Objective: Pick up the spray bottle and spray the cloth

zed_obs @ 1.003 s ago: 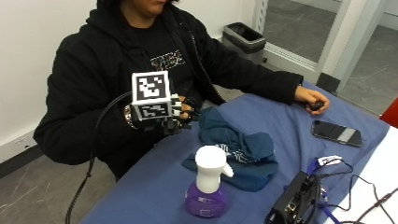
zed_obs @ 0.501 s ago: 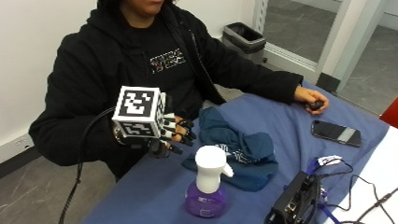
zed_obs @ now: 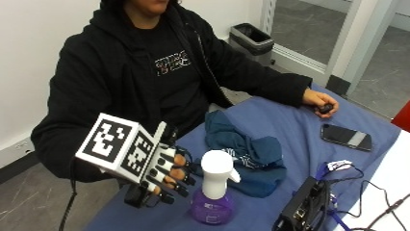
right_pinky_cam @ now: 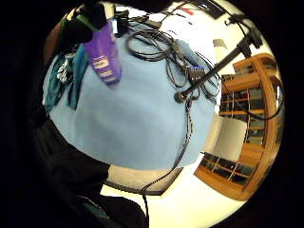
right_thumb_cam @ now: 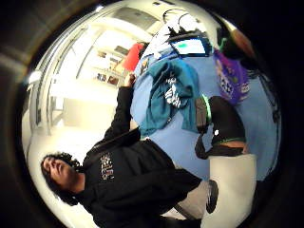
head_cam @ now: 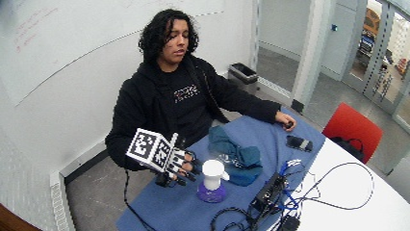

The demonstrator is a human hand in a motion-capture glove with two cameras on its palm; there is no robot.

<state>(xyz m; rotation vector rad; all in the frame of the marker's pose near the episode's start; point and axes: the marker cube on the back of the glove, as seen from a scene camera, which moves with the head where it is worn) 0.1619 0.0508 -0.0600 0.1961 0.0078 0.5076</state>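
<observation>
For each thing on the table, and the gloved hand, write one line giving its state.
Spray bottle: upright, not gripped.
Teal cloth: crumpled, beside the bottle.
Gloved right hand: fingers relaxed, beside the bottle, holding nothing.
Phone: flat, screen dark.
Bare hand: resting on the table.

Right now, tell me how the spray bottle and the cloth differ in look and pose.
The spray bottle stands upright; the cloth lies crumpled in a low heap. The spray bottle is purple with a white head; the cloth is teal with a white print. The spray bottle is rigid and compact; the cloth sprawls wider and has no fixed shape. The gloved right hand is close beside the spray bottle, with the cloth beyond it. Both rest on the blue table cover.
</observation>
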